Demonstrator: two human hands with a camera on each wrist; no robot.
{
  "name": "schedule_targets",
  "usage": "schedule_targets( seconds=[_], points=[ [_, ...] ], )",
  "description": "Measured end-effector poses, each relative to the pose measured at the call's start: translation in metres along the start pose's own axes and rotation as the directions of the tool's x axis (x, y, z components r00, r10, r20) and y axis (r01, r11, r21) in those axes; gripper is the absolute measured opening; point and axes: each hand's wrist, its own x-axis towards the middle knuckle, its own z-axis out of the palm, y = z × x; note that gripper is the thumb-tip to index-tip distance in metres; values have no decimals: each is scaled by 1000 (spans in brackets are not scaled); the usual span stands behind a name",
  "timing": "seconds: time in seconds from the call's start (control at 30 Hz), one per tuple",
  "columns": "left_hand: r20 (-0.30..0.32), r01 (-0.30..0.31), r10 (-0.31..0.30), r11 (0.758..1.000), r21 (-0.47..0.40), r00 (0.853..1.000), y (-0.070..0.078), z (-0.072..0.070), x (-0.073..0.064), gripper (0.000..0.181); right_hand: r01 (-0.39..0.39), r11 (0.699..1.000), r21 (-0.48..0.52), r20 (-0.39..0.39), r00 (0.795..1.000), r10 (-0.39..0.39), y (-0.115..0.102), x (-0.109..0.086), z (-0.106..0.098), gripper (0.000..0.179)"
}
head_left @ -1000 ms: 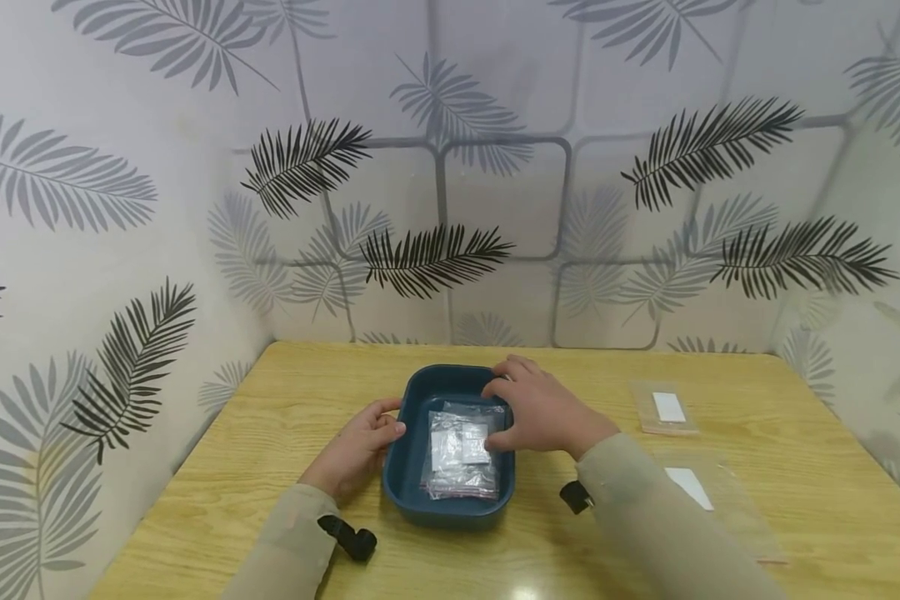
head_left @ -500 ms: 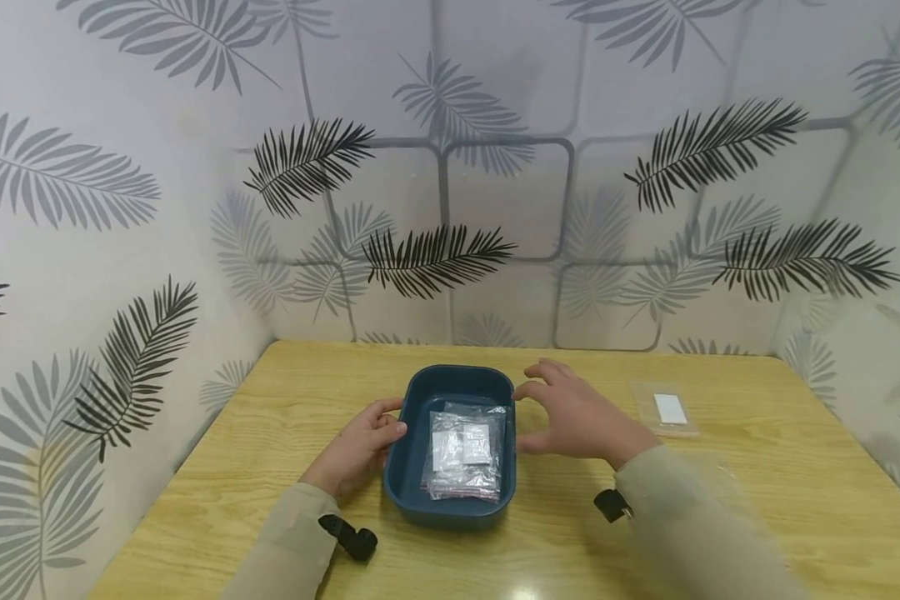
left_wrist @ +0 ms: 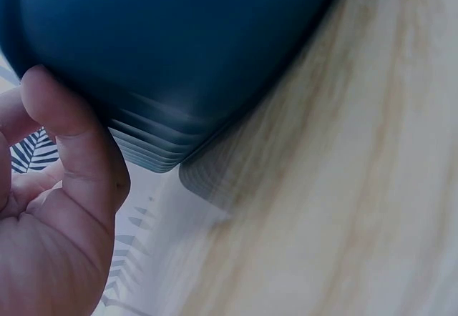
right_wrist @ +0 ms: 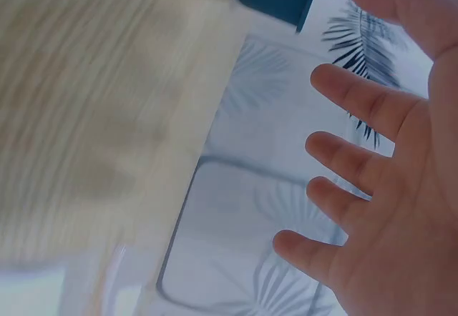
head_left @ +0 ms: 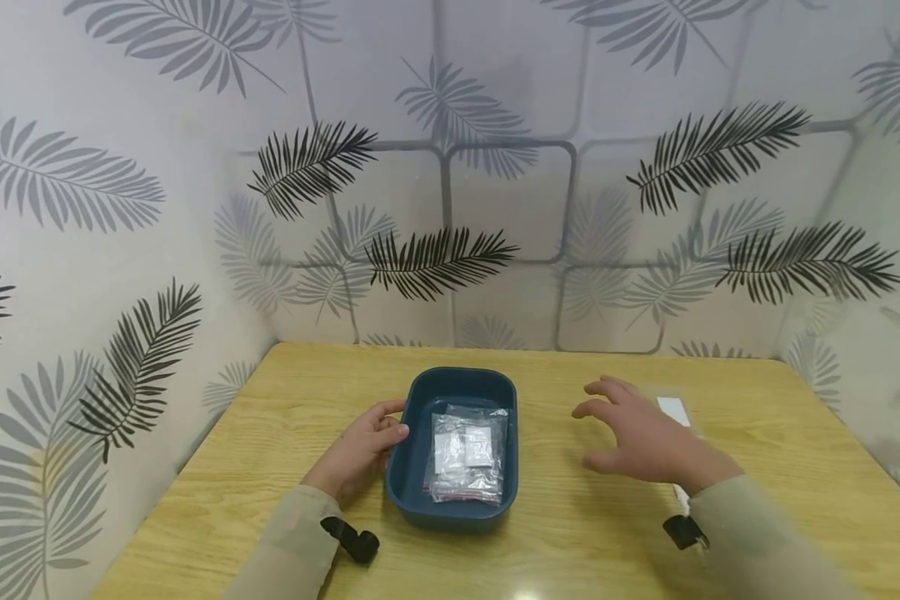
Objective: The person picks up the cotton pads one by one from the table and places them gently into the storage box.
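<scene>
A dark blue plastic box (head_left: 452, 523) stands on the wooden table. Inside lie several clear zip bags (head_left: 467, 462) with white cards, piled flat. At the box's left side my left hand (head_left: 358, 448) holds the wall, thumb at the rim; the left wrist view has the thumb (left_wrist: 61, 101) against the blue side. My right hand (head_left: 645, 437) hovers to the right of the box, fingers spread and holding nothing. Past its knuckles shows a white card (head_left: 673, 410) on the table. Another white card (head_left: 681, 498) is mostly hidden under the right wrist.
The wooden table (head_left: 315, 375) runs back to a wall (head_left: 506, 308) with a leaf pattern. A black strap (head_left: 352, 540) is on the left wrist and another strap (head_left: 685, 531) on the right.
My right hand has let go of the bags in the box, come out over the rim and moved right, towards the bags on the table. The left hand and the box have stayed put.
</scene>
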Motion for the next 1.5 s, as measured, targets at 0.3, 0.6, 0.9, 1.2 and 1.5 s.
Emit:
schedule_targets(
  seconds=[0.3, 0.6, 0.9, 1.2, 1.5],
  points=[
    [24, -3, 4, 1000, -17, 1000, 0, 0, 1, 56, -2, 999, 33, -10, 1000, 3, 29, -34, 0, 49],
    [6, -2, 2, 1000, -14, 1000, -1, 2, 0, 53, -22, 999, 38, 15, 1000, 21, 56, -61, 4, 57],
    [-11, 5, -5, 1000, -5, 1000, 2, 3, -2, 51, -67, 998, -14, 52, 996, 68, 80, -84, 5, 73],
    [-5, -6, 6, 1000, -11, 1000, 2, 2, -1, 53, -86, 993, -83, 73, 993, 92, 96, -99, 6, 76],
    [11, -8, 9, 999, -32, 1000, 3, 1, 0, 50, -137, 989, -49, 151, 978, 143, 98, -101, 1, 73]
  ],
)
